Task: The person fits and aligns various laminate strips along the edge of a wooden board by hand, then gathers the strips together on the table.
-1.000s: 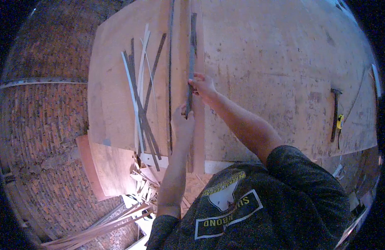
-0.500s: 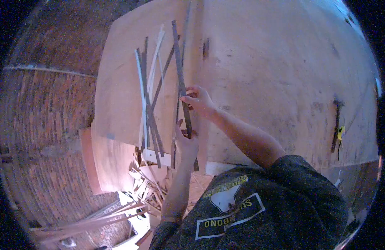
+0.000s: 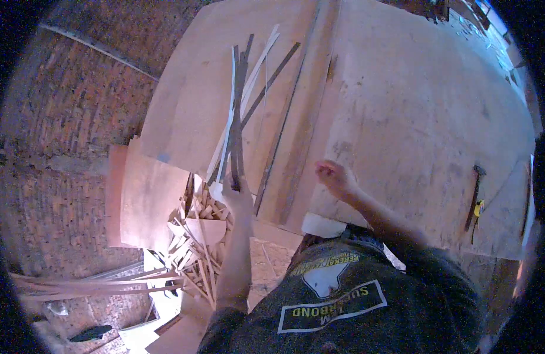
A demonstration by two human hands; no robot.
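Note:
My left hand (image 3: 234, 194) is closed around the near end of a dark wooden strip (image 3: 237, 141) at the near edge of the board-topped table. That strip lies along a loose fan of strips, among them a light strip (image 3: 262, 64) and another dark strip (image 3: 272, 84) slanting to the right. The hand covers the strip's lower end. Off to the right, my right hand (image 3: 334, 177) hovers over the board (image 3: 402, 118), its fingers curled in and nothing seen in them.
A hammer (image 3: 476, 189) and a yellow tape measure (image 3: 478, 208) lie at the right. Below the table's near left edge is a heap of wood offcuts (image 3: 193, 248). Long strips (image 3: 101, 288) extend at lower left. A brick surface (image 3: 66, 135) runs along the left.
My left hand has moved left to the fan of strips, carrying the dark strip over. My right hand has let go of that strip and drawn away to the right. The view has turned.

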